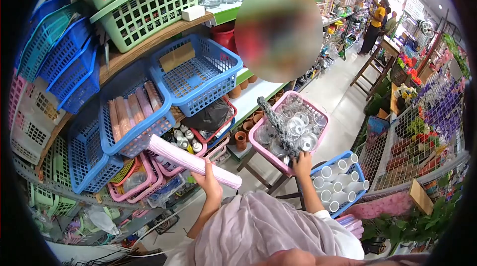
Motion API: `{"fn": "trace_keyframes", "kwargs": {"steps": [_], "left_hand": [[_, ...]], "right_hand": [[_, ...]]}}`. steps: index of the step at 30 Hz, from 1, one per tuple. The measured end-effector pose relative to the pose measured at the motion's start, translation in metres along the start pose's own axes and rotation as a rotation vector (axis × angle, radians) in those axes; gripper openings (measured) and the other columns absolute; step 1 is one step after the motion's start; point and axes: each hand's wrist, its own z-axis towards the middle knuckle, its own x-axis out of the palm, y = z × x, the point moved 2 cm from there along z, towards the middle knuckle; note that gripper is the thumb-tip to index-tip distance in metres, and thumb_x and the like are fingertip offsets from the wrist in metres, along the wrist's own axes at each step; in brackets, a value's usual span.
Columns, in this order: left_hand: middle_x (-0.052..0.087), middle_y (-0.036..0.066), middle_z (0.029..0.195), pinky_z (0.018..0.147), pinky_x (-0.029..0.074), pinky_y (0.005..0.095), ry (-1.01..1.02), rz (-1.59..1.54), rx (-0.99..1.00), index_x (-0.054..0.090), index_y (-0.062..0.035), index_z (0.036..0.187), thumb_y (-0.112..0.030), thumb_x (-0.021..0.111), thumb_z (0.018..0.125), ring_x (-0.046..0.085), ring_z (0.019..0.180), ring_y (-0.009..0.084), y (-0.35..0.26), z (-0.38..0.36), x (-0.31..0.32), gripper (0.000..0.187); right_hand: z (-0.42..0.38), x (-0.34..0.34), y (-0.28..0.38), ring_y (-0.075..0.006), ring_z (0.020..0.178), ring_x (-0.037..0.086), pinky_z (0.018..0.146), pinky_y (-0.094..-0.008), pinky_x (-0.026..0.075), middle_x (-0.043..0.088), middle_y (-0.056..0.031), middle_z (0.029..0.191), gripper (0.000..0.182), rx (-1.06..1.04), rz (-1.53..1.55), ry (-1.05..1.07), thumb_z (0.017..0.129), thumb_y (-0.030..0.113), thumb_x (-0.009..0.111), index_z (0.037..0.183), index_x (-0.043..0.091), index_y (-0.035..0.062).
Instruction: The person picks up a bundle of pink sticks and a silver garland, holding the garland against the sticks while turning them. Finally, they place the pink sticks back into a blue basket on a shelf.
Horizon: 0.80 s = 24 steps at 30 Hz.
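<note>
My left hand (pixel 208 181) is closed around a long pale pink bundle (pixel 186 159), which looks like thin fuzzy stems packed together and slants up to the left. My right hand (pixel 302 164) grips the lower end of a grey fluffy duster (pixel 280 127). The duster lies across clear glass-like jars (pixel 307 141) in a pink basket (pixel 257 139). Just right of my right forearm, a blue basket (pixel 318 211) holds several white cups or vases (pixel 338 185).
Blue baskets (pixel 194 75) stand on shelving at left, one with wrapped bundles (pixel 131 107). Green baskets (pixel 144 10) sit above. Wire racks of flowers (pixel 397 152) line the right. Down the aisle are a wooden stool (pixel 377 62) and people (pixel 376 20).
</note>
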Motion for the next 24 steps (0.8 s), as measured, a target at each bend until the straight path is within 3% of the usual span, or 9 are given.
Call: {"fn": "trace_keyframes", "kwargs": {"steps": [3, 8, 10, 12, 15, 18, 21, 22, 24], "left_hand": [[0.051, 0.006, 0.104, 0.073, 0.047, 0.0302, 0.023, 0.027, -0.029, 0.041, -0.0056, 0.115, -0.007, 0.062, 0.087, 0.053, 0.084, 0.0148, 0.013, -0.003, 0.012, 0.035], [0.05, 0.007, 0.104, 0.078, 0.05, 0.0312, 0.121, 0.049, -0.043, 0.039, -0.0042, 0.112, -0.005, 0.061, 0.087, 0.054, 0.089, 0.0149, 0.034, -0.007, 0.017, 0.033], [0.05, 0.007, 0.104, 0.078, 0.05, 0.0312, 0.093, 0.042, -0.037, 0.039, -0.0039, 0.112, -0.004, 0.061, 0.086, 0.053, 0.088, 0.0148, 0.033, -0.011, 0.027, 0.034], [0.049, 0.007, 0.103, 0.077, 0.05, 0.0312, 0.09, 0.04, -0.072, 0.039, -0.0037, 0.112, -0.004, 0.061, 0.086, 0.053, 0.088, 0.015, 0.035, -0.012, 0.033, 0.034], [0.051, 0.006, 0.098, 0.074, 0.049, 0.0293, 0.137, 0.043, -0.107, 0.041, -0.0035, 0.109, -0.004, 0.063, 0.086, 0.055, 0.083, 0.0141, 0.036, -0.012, 0.041, 0.032], [0.053, 0.006, 0.092, 0.069, 0.048, 0.027, 0.218, 0.073, -0.1, 0.043, -0.0035, 0.107, -0.006, 0.061, 0.087, 0.057, 0.077, 0.0131, 0.033, -0.011, 0.051, 0.028], [0.053, 0.01, 0.104, 0.077, 0.047, 0.0292, 0.279, 0.074, -0.116, 0.041, -0.0018, 0.117, -0.014, 0.051, 0.094, 0.056, 0.087, 0.0146, 0.03, -0.006, 0.051, 0.028], [0.053, 0.01, 0.104, 0.077, 0.047, 0.0292, 0.248, 0.071, -0.09, 0.041, -0.0018, 0.117, -0.014, 0.051, 0.094, 0.056, 0.087, 0.0146, 0.025, -0.004, 0.053, 0.028], [0.046, 0.012, 0.121, 0.094, 0.038, 0.0346, 0.163, 0.128, -0.025, 0.036, -0.0008, 0.129, -0.03, 0.034, 0.1, 0.046, 0.109, 0.0195, 0.012, 0.002, 0.054, 0.042]], "right_hand": [[-0.003, 0.0, 0.015, -0.0315, 0.103, 0.049, 0.076, -0.0464, 0.041, 0.051, -0.0147, 0.112, 0.046, 0.035, -0.24, -0.064, 0.073, 0.03, 0.068, 0.108, 0.054, 0.0036], [-0.01, -0.018, 0.04, -0.0323, 0.106, 0.047, 0.084, -0.0444, 0.038, 0.051, -0.0146, 0.114, 0.057, 0.089, -0.235, -0.12, 0.071, 0.033, 0.069, 0.116, 0.05, 0.003], [-0.012, -0.032, 0.057, -0.031, 0.105, 0.047, 0.085, -0.0461, 0.036, 0.051, -0.0144, 0.113, 0.054, -0.066, -0.212, -0.296, 0.073, 0.034, 0.066, 0.115, 0.051, 0.0035], [-0.006, -0.043, 0.078, -0.032, 0.107, 0.046, 0.089, -0.0454, 0.035, 0.05, -0.0159, 0.112, 0.048, -0.126, -0.159, -0.297, 0.074, 0.026, 0.066, 0.114, 0.051, 0.0032], [0.009, -0.058, 0.12, -0.0337, 0.104, 0.048, 0.091, -0.0404, 0.037, 0.05, -0.0171, 0.107, 0.036, -0.426, 0.511, -0.044, 0.075, 0.005, 0.063, 0.109, 0.053, 0.001], [0.017, -0.071, 0.174, -0.0215, 0.094, 0.053, 0.081, -0.0313, 0.044, 0.051, -0.0124, 0.106, 0.035, -0.378, 0.951, 0.491, 0.085, 0.007, 0.055, 0.119, 0.049, 0.0027], [0.017, -0.087, 0.227, -0.0151, 0.096, 0.051, 0.079, -0.0273, 0.043, 0.05, -0.0071, 0.108, 0.042, -0.591, 0.956, 0.642, 0.089, 0.013, 0.052, 0.129, 0.043, 0.005], [0.016, -0.095, 0.245, -0.0188, 0.096, 0.05, 0.08, -0.0292, 0.043, 0.048, -0.0105, 0.109, 0.046, -0.678, 0.926, 0.622, 0.087, 0.016, 0.053, 0.13, 0.042, 0.004], [0.014, -0.1, 0.271, -0.0248, 0.098, 0.05, 0.083, -0.032, 0.043, 0.046, -0.0155, 0.11, 0.051, -0.826, 0.835, 0.515, 0.085, 0.018, 0.056, 0.131, 0.04, 0.0027]]}}
